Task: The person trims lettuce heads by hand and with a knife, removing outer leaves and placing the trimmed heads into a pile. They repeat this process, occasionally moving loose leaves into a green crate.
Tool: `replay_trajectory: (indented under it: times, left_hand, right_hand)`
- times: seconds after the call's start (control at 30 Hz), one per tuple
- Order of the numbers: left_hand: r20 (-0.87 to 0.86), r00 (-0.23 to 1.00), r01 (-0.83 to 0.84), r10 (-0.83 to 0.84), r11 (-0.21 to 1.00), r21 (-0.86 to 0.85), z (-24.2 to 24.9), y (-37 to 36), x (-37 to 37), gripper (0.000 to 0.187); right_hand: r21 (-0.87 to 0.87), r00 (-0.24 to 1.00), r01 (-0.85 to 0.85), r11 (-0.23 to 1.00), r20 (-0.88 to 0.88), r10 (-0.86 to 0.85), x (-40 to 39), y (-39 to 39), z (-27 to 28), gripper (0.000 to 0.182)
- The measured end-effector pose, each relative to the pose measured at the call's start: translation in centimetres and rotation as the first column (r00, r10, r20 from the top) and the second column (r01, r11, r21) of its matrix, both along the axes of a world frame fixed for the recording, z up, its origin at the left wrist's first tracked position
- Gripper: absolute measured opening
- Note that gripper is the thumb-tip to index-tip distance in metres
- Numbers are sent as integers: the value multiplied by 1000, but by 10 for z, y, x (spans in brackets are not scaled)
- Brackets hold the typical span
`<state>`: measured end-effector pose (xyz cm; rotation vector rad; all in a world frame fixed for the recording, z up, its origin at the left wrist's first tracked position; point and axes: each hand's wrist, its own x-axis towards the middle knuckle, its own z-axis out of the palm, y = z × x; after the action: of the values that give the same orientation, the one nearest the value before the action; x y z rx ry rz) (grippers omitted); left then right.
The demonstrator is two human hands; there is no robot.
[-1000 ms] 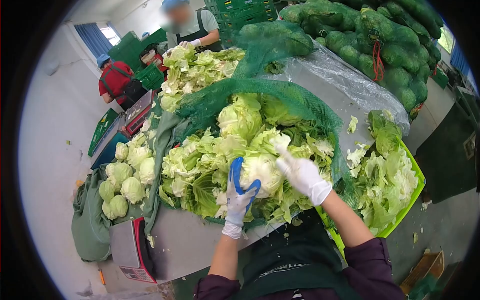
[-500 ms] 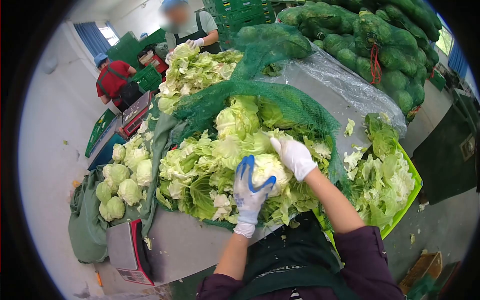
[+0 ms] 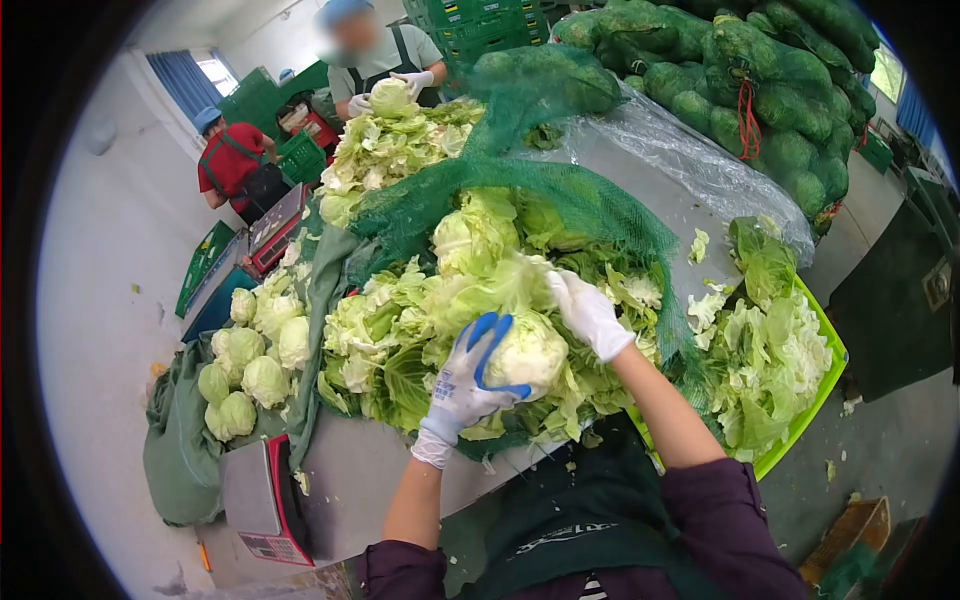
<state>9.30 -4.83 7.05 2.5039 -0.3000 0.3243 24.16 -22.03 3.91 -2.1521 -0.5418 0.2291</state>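
No legible text anywhere.

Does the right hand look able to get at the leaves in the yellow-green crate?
Probably yes: the right hand is the nearer one, and most leaves in the yellow-green crate lie uncovered; only the green net's edge seems in the way.

Along the tabletop (image 3: pixel 385 490)'s near edge, the left hand (image 3: pixel 465 385) is gripping a cabbage head (image 3: pixel 527 357) while the right hand (image 3: pixel 592 312) is pinching a blurred leaf (image 3: pixel 515 285); a digital scale (image 3: pixel 255 490) is occupying the near-left corner.
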Motion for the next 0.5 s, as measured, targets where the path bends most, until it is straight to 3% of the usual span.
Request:
replay_trajectory:
  times: [0.07,0.1,0.13,0.23,0.27,0.37,0.43,0.5]
  left_hand:
    - [-22,990,-135,136,925,-355,-15,6,0,83]
    - [3,969,-234,247,922,-309,-14,0,-1,83]
    - [1,969,-236,248,921,-310,-17,-5,0,83]
    - [170,897,-365,409,899,-241,-25,-26,0,76]
    - [167,898,-362,406,900,-243,-28,-28,1,76]
    - [180,880,-390,440,885,-255,-39,-23,6,65]
    - [214,871,-380,443,882,-279,-44,-23,8,65]
    - [242,857,-377,454,875,-304,-49,-26,8,65]
  right_hand:
    - [70,997,80,994,10,-81,-25,-11,-3,55]
    - [108,987,116,987,97,-126,-40,-14,-11,55]
    - [144,969,147,979,179,-172,-57,-18,-19,56]
    - [94,987,152,984,43,-157,-101,-12,-35,64]
    - [-25,984,181,983,0,-181,-109,-8,-27,66]
    - [-96,978,207,974,-5,-209,-110,5,-38,66]
    - [-137,966,227,964,158,-205,-105,12,-41,63]
    - [-147,953,250,957,213,-216,-102,16,-40,58]
